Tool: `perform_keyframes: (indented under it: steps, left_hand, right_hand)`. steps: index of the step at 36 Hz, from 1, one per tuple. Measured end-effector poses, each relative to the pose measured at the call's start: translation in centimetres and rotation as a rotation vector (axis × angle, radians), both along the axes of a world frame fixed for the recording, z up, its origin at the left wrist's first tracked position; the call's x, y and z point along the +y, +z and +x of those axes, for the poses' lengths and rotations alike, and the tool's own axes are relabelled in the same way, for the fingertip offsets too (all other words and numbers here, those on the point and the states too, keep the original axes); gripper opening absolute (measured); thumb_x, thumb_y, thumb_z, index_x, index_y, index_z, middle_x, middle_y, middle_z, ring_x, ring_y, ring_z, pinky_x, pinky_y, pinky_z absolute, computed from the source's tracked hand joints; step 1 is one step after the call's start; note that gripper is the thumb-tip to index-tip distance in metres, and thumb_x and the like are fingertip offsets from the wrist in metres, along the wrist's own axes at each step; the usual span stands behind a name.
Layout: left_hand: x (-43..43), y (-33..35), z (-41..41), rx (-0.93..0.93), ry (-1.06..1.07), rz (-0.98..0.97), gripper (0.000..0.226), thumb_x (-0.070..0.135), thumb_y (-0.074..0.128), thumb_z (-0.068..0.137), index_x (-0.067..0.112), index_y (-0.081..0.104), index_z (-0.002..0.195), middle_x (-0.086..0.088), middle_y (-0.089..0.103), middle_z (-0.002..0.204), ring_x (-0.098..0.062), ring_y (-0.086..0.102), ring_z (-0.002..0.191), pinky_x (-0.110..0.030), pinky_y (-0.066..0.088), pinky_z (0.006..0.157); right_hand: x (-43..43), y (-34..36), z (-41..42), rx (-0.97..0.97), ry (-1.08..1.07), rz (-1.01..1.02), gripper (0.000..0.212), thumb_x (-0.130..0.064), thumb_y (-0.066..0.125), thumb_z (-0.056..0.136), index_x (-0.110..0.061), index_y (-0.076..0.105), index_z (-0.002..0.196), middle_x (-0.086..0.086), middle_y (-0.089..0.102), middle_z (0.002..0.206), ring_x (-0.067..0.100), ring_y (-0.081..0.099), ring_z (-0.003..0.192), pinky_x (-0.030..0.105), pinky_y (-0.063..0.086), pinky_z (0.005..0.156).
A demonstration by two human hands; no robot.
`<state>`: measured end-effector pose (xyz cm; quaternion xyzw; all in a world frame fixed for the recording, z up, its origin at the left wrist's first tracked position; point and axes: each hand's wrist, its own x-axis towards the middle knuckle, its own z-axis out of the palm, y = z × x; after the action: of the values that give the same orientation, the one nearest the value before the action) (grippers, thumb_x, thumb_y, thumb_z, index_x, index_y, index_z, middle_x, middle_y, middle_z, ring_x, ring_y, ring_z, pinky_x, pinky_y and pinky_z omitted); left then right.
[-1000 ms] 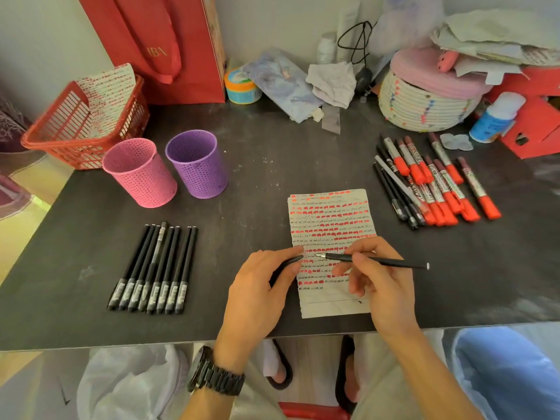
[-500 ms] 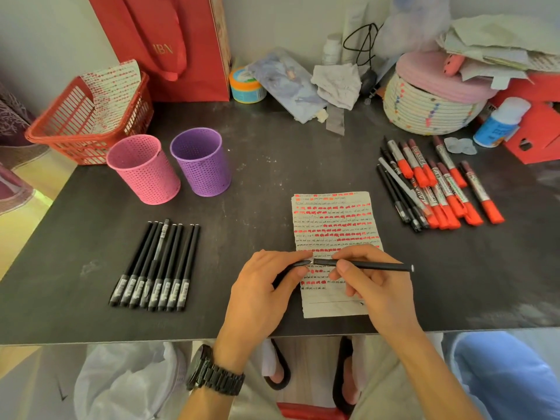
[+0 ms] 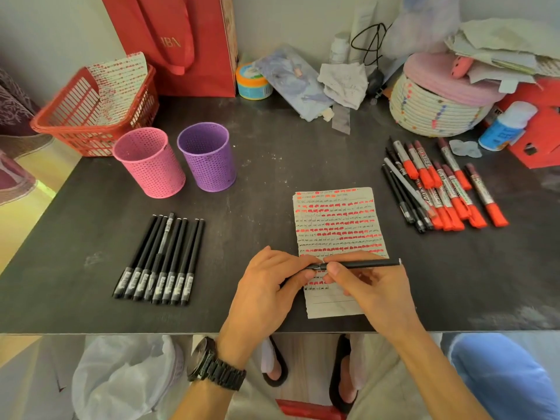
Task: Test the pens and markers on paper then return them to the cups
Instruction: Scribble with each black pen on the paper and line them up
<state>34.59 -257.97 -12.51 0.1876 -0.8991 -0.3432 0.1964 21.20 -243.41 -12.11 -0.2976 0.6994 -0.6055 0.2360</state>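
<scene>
A lined paper (image 3: 336, 219) covered in red and black test marks lies near the table's front edge. Above its lower part, my right hand (image 3: 375, 289) pinches a thin black pen (image 3: 369, 264), held level. My left hand (image 3: 266, 289) pinches the pen's black cap (image 3: 313, 267) right at the pen's tip. A pink cup (image 3: 150, 163) and a purple cup (image 3: 207, 157) stand upright at the back left. Several capped black pens (image 3: 160, 262) lie in a row at the left. Several red-capped markers (image 3: 448, 189) and a few black pens (image 3: 403, 195) lie at the right.
A red basket (image 3: 88, 116) with a used sheet sits behind the cups, beside a red bag (image 3: 181, 40). A woven basket (image 3: 433, 110), a white bottle (image 3: 506, 125) and a round tub (image 3: 253, 81) crowd the back of the dark table (image 3: 272, 153).
My right hand has brought the pen leftward and levelled it, so its tip now meets the cap in my left hand. The gap between the hands has closed.
</scene>
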Motion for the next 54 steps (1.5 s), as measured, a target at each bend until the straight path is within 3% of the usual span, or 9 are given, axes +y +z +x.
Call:
perform_keyframes:
  steps: [14,19,24,30,35,38,42,48,54]
  left_hand:
    - [0.7,0.1,0.4,0.045,0.037,0.036,0.026,0.034,0.057,0.101,0.033,0.068,0.124,0.019,0.067,0.115,0.0,0.058,0.107,-0.018,0.034,0.109]
    - [0.2,1.4,1.8,0.137,0.194,0.088,0.026,0.038,0.056,0.098,0.034,0.069,0.12,0.024,0.05,0.112,0.002,0.055,0.105,-0.007,0.041,0.087]
    - [-2.6,3.1,6.6,0.29,0.475,0.122,0.017,0.042,0.06,0.095,0.047,0.07,0.108,0.018,0.059,0.106,-0.008,0.062,0.102,-0.011,0.045,0.082]
    - [-6.8,3.5,14.7,0.296,0.867,0.13,0.016,0.04,0.061,0.093,0.05,0.061,0.107,0.028,0.066,0.1,0.006,0.063,0.093,-0.01,0.045,0.075]
    - [-9.0,2.1,17.9,0.111,1.073,0.028,0.004,0.043,0.059,0.097,0.043,0.057,0.101,0.028,0.063,0.089,0.003,0.063,0.086,-0.016,0.043,0.068]
    - [-9.7,1.4,17.8,0.014,1.097,-0.059,0.016,0.045,0.057,0.098,0.032,0.064,0.104,0.02,0.066,0.089,0.004,0.061,0.08,-0.014,0.041,0.065]
    - [-10.2,0.7,17.0,-0.089,1.073,-0.14,0.025,0.042,0.055,0.098,0.023,0.071,0.104,0.003,0.071,0.098,-0.021,0.063,0.095,-0.041,0.054,0.077]
    - [-9.8,1.0,15.5,-0.222,1.075,-0.133,0.022,0.047,0.057,0.097,0.032,0.072,0.099,0.005,0.065,0.104,-0.025,0.049,0.108,-0.046,0.05,0.089]
    - [-9.4,1.2,15.6,-0.177,1.064,-0.058,0.005,0.045,0.06,0.094,0.041,0.063,0.093,0.008,0.063,0.1,-0.018,0.044,0.101,-0.043,0.049,0.085]
  right_hand:
    - [-0.3,0.2,0.5,0.115,-0.021,0.025,0.033,-0.047,0.073,0.076,-0.03,0.076,0.105,-0.018,0.076,0.1,0.002,0.072,0.086,0.013,0.054,0.068]
    - [-0.4,0.5,1.5,0.388,0.006,0.072,0.015,-0.058,0.064,0.084,-0.047,0.071,0.092,-0.032,0.071,0.092,-0.004,0.068,0.085,0.011,0.051,0.066]
    - [-0.5,-0.1,2.1,0.664,-0.001,0.142,0.027,-0.058,0.055,0.084,-0.037,0.071,0.09,-0.031,0.067,0.082,-0.004,0.06,0.082,0.005,0.043,0.071]
    - [-0.8,-1.2,2.4,0.981,-0.018,0.276,0.052,-0.057,0.049,0.088,-0.016,0.077,0.105,0.0,0.074,0.11,0.026,0.061,0.104,0.042,0.051,0.087]
    - [-1.2,-0.9,2.3,0.96,0.037,0.506,0.064,-0.062,0.041,0.087,-0.016,0.07,0.12,0.008,0.064,0.133,0.035,0.055,0.123,0.056,0.05,0.096]
    - [-1.2,-0.8,2.2,0.945,0.05,0.542,0.066,-0.064,0.038,0.087,-0.016,0.069,0.122,0.008,0.063,0.134,0.035,0.056,0.122,0.057,0.051,0.095]
    - [-1.0,-0.5,2.3,0.913,0.059,0.553,0.066,-0.064,0.038,0.087,-0.016,0.069,0.12,0.008,0.065,0.131,0.034,0.058,0.119,0.058,0.051,0.094]
    - [-1.0,-0.1,2.4,0.881,0.07,0.577,0.066,-0.065,0.037,0.086,-0.019,0.07,0.121,0.006,0.065,0.132,0.034,0.06,0.119,0.057,0.052,0.095]
    - [-0.9,-0.1,2.4,0.864,0.069,0.577,0.065,-0.065,0.037,0.087,-0.021,0.069,0.122,0.004,0.064,0.134,0.032,0.058,0.122,0.056,0.05,0.097]
